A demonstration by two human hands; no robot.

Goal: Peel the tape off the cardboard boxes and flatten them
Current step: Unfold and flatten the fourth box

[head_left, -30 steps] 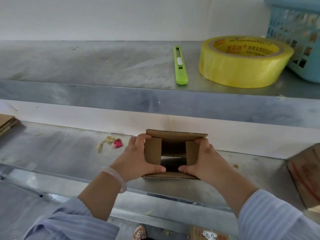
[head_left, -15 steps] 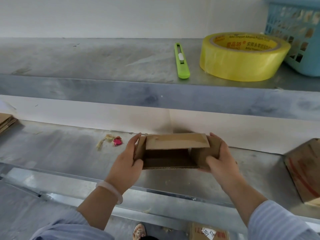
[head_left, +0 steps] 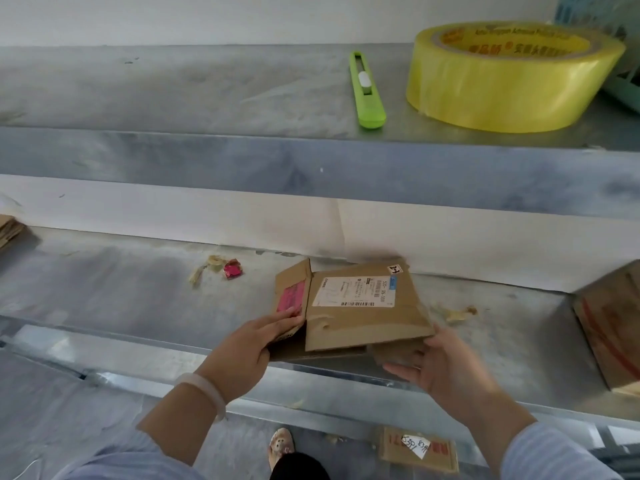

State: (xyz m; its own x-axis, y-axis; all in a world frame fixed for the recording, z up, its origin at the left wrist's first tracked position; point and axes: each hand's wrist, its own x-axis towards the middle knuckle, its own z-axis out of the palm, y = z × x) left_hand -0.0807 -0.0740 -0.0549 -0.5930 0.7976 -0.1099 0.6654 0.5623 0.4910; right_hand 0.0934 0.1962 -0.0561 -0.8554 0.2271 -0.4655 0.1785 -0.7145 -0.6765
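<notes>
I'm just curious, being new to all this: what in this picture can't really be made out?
Head view:
- Shipping label on the flattened box: print too small to read.
- Left hand: its thumb is out of sight, behind hand or cardboard.
- Blue basket: cut off by the right edge, partly behind the tape roll.
- Box on the right: cut off by the frame edge.

box (head_left: 363, 323) flattened | left hand (head_left: 249, 344) grips flap (head_left: 290, 292) | right hand (head_left: 446, 368) apparently supports underside

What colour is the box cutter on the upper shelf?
The box cutter is lime green with a white slider, clearest in the head view.
</notes>
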